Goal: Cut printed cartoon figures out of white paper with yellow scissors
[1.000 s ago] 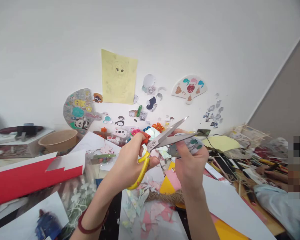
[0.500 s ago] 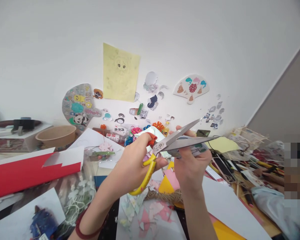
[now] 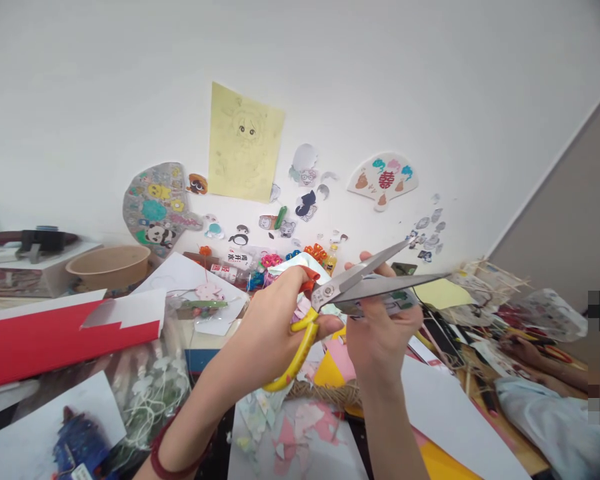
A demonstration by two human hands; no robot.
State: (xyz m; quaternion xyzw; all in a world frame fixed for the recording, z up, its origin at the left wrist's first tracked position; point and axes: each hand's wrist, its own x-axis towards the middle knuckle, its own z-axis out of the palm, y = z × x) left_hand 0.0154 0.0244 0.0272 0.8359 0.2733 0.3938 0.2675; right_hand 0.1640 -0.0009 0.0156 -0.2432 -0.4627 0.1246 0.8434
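Observation:
My left hand (image 3: 270,313) is closed around the scissors (image 3: 347,287), which have yellow and orange handles. Their long metal blades are spread apart and point to the right. In my right hand (image 3: 383,333) is a small printed paper piece (image 3: 387,303), gripped between thumb and fingers. The lower blade lies across the paper's upper edge; whether the paper sits between the blades I cannot tell. Beneath both hands, pink and pale green paper scraps (image 3: 305,430) lie on a white sheet (image 3: 345,457).
A round tan bowl (image 3: 109,263), red card (image 3: 65,343) and a blue figure (image 3: 83,443) are at left. Pens and sticks (image 3: 445,340) crowd the right, near another person's hand (image 3: 523,350). Behind stands a white wall (image 3: 300,60) with a yellow drawing (image 3: 245,147).
The scissors have shifted slightly right, their blades reaching farther past the paper. The view has moved a little, and the other person's hand shows more at right.

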